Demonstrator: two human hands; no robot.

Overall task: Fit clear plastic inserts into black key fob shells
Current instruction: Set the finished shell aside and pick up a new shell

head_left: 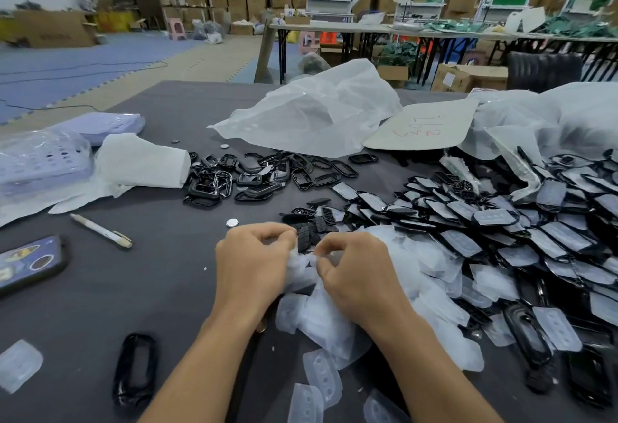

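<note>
Grey tabletop (167,275) separates pen (100,230) from left hand (254,265) (right hand (354,275) pinches inserts (321,319)).

Left grip (254,265) partly hides a black piece (303,238), perhaps a shell.

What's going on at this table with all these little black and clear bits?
A person is putting key fob parts together by hand. The left hand pinches a small black shell, and the right hand pinches a clear insert beside it, above a heap of loose inserts. The insert does not look fitted yet. A big pile of filled shells lies to the right, and empty black frames sit further back.
</note>
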